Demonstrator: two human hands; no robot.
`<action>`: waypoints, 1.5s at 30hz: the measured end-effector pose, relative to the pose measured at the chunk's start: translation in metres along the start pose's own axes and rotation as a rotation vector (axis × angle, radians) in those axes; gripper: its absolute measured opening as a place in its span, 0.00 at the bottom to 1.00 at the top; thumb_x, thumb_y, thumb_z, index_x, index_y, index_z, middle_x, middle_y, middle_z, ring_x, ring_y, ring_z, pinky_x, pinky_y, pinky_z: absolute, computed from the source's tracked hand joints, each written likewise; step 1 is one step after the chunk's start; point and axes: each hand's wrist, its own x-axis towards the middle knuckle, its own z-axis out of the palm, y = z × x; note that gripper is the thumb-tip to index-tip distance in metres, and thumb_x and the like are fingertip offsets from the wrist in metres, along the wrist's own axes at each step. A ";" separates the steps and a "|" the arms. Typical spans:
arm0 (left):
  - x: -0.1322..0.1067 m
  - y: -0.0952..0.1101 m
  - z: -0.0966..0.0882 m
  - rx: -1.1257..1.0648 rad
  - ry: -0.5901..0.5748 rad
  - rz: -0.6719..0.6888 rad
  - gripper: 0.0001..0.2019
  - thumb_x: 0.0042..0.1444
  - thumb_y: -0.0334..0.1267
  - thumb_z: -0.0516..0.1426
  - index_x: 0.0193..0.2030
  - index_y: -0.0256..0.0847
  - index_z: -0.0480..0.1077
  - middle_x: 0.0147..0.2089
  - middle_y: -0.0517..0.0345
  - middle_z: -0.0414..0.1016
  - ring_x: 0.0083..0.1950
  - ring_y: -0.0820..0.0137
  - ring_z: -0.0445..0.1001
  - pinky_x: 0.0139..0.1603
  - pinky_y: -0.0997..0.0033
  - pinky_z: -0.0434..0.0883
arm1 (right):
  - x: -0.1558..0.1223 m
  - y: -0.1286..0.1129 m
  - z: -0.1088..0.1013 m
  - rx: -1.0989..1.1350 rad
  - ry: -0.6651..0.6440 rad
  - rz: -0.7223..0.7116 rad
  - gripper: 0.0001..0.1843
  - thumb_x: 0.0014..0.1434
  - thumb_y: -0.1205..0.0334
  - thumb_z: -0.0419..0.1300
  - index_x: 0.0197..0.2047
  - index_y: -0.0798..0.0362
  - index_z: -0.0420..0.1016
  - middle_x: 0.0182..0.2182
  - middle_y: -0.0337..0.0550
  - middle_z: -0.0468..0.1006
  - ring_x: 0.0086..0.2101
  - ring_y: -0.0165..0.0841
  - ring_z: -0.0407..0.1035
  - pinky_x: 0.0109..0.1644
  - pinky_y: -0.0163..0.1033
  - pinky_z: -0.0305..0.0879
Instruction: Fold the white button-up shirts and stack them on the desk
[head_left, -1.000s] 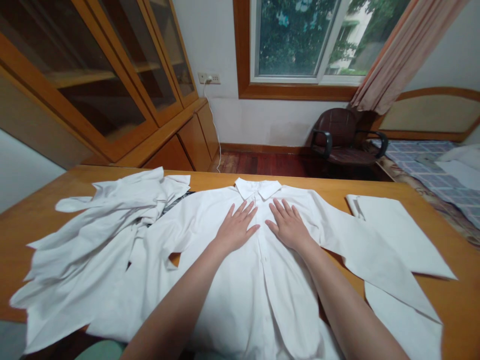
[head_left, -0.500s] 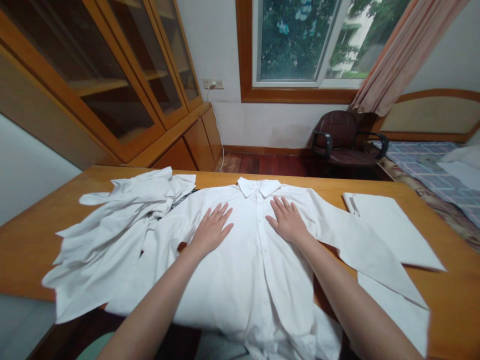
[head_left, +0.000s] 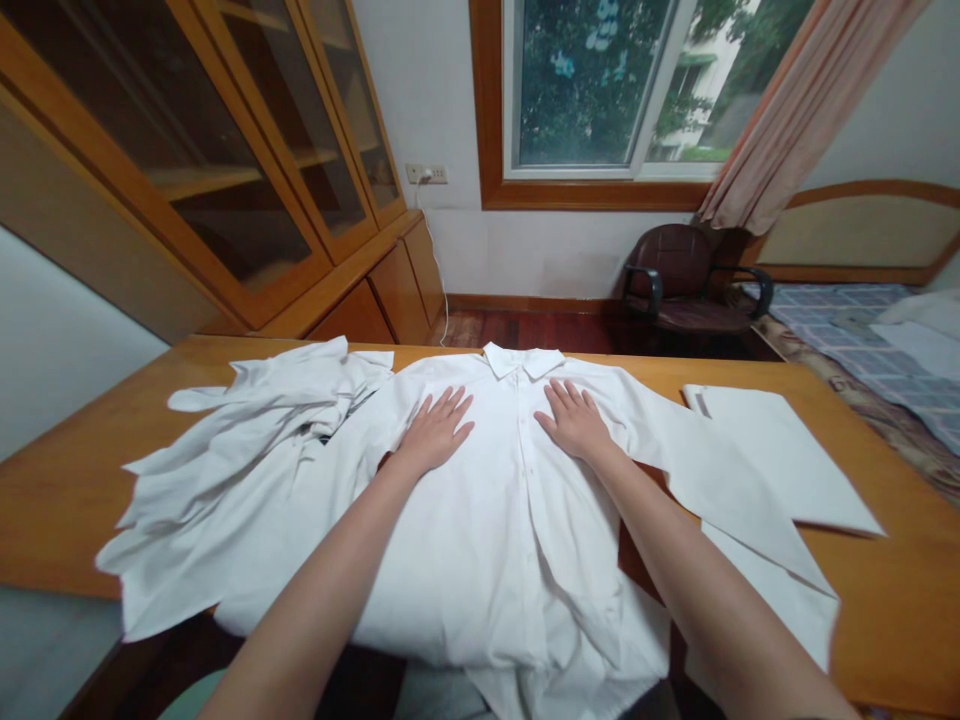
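Observation:
A white button-up shirt [head_left: 510,540] lies front-up on the wooden table [head_left: 67,480], its collar at the far edge and its hem hanging over the near edge. My left hand [head_left: 433,432] rests flat on the shirt's chest left of the button line, fingers spread. My right hand [head_left: 576,420] lies flat on the other side of the chest, fingers spread too. Neither hand grips the cloth. The shirt's right sleeve [head_left: 720,490] stretches out toward the right.
A crumpled heap of white garments [head_left: 240,450] lies on the table to the left. A folded white cloth [head_left: 772,450] sits at the right. Beyond the table are a wooden glass-door cabinet [head_left: 225,170], a brown armchair [head_left: 690,285], a window and a bed.
My left hand slid outward to the left from beside the collar, then slightly back up. The shirt shifted toward the far edge. My right hand stayed almost in place.

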 end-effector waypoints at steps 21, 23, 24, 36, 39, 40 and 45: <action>0.039 -0.015 0.003 -0.031 -0.019 -0.024 0.29 0.71 0.52 0.41 0.76 0.49 0.48 0.79 0.59 0.44 0.79 0.61 0.41 0.76 0.46 0.41 | 0.032 0.010 -0.010 0.132 0.117 -0.074 0.27 0.71 0.54 0.46 0.65 0.56 0.69 0.66 0.51 0.67 0.66 0.42 0.56 0.70 0.50 0.50; 0.039 -0.015 0.003 -0.028 -0.018 -0.024 0.29 0.71 0.52 0.41 0.76 0.49 0.48 0.79 0.59 0.43 0.79 0.62 0.41 0.76 0.47 0.41 | 0.026 0.009 -0.015 0.190 0.156 -0.110 0.24 0.71 0.57 0.45 0.59 0.55 0.75 0.60 0.51 0.74 0.60 0.40 0.63 0.66 0.46 0.57; 0.039 -0.015 0.004 -0.026 -0.016 -0.023 0.29 0.71 0.52 0.41 0.76 0.48 0.48 0.79 0.59 0.43 0.79 0.62 0.41 0.76 0.46 0.41 | 0.022 0.007 -0.017 0.220 0.170 -0.134 0.24 0.71 0.58 0.45 0.56 0.55 0.78 0.56 0.51 0.77 0.56 0.40 0.66 0.63 0.44 0.59; 0.038 -0.013 0.002 -0.037 -0.015 -0.036 0.29 0.71 0.51 0.41 0.76 0.49 0.49 0.79 0.59 0.44 0.79 0.61 0.41 0.76 0.46 0.41 | -0.093 -0.025 -0.082 0.609 -0.392 -0.388 0.27 0.70 0.44 0.50 0.29 0.54 0.74 0.26 0.39 0.72 0.28 0.30 0.64 0.35 0.36 0.59; 0.038 -0.012 0.001 -0.036 -0.022 -0.041 0.29 0.71 0.51 0.41 0.76 0.50 0.49 0.79 0.59 0.44 0.79 0.61 0.41 0.76 0.46 0.41 | -0.112 -0.020 -0.099 0.704 -0.700 -0.318 0.27 0.67 0.39 0.53 0.32 0.55 0.75 0.24 0.35 0.69 0.26 0.28 0.61 0.31 0.33 0.55; 0.038 -0.012 0.001 -0.037 -0.023 -0.042 0.29 0.71 0.51 0.41 0.76 0.50 0.48 0.79 0.59 0.44 0.79 0.61 0.41 0.76 0.46 0.41 | -0.117 -0.018 -0.103 0.712 -0.775 -0.305 0.27 0.65 0.38 0.55 0.32 0.54 0.75 0.24 0.35 0.69 0.26 0.27 0.61 0.31 0.33 0.54; 0.038 -0.012 0.002 -0.046 -0.019 -0.043 0.29 0.71 0.51 0.41 0.76 0.50 0.48 0.79 0.59 0.44 0.79 0.61 0.42 0.76 0.46 0.41 | -0.129 -0.021 -0.117 0.565 -0.915 -0.244 0.24 0.59 0.40 0.63 0.30 0.55 0.74 0.23 0.34 0.68 0.26 0.27 0.61 0.28 0.33 0.53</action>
